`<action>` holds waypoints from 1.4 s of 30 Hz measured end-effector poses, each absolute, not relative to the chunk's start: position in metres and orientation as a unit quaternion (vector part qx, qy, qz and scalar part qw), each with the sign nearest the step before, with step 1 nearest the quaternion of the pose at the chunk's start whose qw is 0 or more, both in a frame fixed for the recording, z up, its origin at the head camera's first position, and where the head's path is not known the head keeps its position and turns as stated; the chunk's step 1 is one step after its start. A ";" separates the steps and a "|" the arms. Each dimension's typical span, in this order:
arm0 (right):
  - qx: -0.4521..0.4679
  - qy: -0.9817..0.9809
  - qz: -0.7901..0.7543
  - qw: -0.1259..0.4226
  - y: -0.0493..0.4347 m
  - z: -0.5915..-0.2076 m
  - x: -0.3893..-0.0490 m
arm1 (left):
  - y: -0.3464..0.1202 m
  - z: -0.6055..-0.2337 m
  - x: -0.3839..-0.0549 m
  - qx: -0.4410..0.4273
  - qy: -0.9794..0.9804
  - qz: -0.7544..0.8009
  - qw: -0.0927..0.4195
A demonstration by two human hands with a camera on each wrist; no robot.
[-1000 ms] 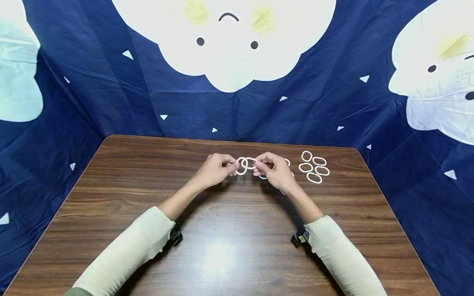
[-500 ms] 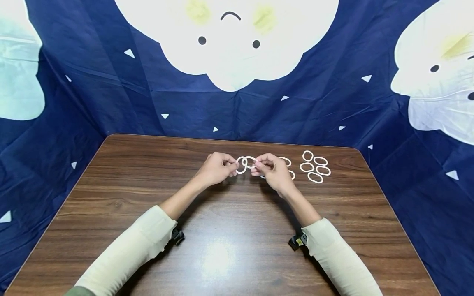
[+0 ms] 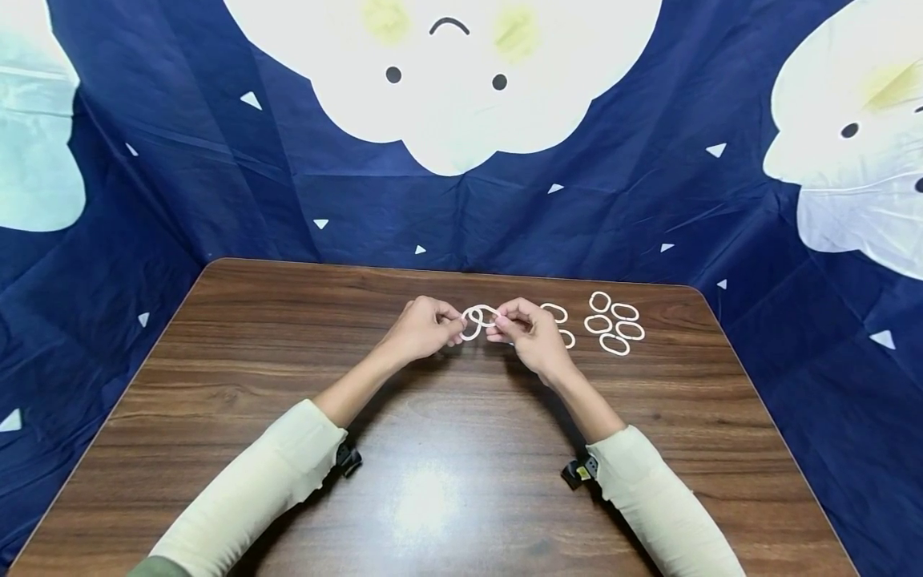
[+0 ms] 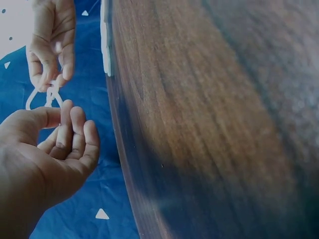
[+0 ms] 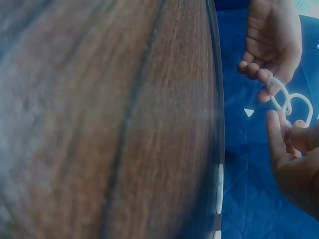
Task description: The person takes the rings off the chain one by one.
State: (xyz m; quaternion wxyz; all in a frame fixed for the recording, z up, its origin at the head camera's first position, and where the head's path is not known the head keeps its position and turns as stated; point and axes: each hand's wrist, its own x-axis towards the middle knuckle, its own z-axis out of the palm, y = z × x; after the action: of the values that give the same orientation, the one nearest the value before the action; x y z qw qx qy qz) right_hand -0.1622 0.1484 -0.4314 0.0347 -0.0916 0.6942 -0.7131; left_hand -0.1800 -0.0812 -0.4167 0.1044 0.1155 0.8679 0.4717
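Observation:
Two white oval chain links are held up between the hands in the head view, looped across one another. My left hand (image 3: 424, 328) pinches the left link (image 3: 469, 339) between thumb and fingers. Opposite it, my right hand (image 3: 535, 335) pinches the right link (image 3: 485, 307) by its outer end. In the right wrist view the left link (image 5: 281, 85) and the right link (image 5: 306, 98) appear to pass through each other. Fingers of the left hand (image 4: 55, 149) partly hide the links in the left wrist view. Both links are above the table.
A group of several white links (image 3: 598, 324) lies on the wooden table (image 3: 461, 449) at the far right. More links (image 3: 554, 312) lie just beyond the right hand, partly covered by it. Blue cloth (image 3: 360, 200) with white clouds hangs behind the table's back edge.
The right hand has shifted slightly left, so the two links overlap more. More of the links lying behind that hand now show. The left hand has kept its pinch and hardly moved.

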 end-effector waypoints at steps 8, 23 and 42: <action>-0.112 0.711 -0.694 0.022 0.149 -0.426 -0.160 | -0.083 -0.415 -0.181 0.117 0.863 0.478 0.117; -0.096 0.743 -0.662 -0.002 0.155 -0.419 -0.163 | -0.088 -0.412 -0.182 0.101 0.870 0.467 0.119; -0.039 0.808 -0.587 0.028 0.175 -0.417 -0.181 | -0.101 -0.427 -0.187 0.122 0.887 0.428 0.124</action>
State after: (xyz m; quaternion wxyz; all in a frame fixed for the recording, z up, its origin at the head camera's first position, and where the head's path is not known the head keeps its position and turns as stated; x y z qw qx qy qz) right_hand -0.1812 0.1749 -0.4169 0.0280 -0.0390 0.8082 -0.5870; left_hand -0.1870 -0.1005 -0.4271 0.1242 0.1220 0.8866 0.4284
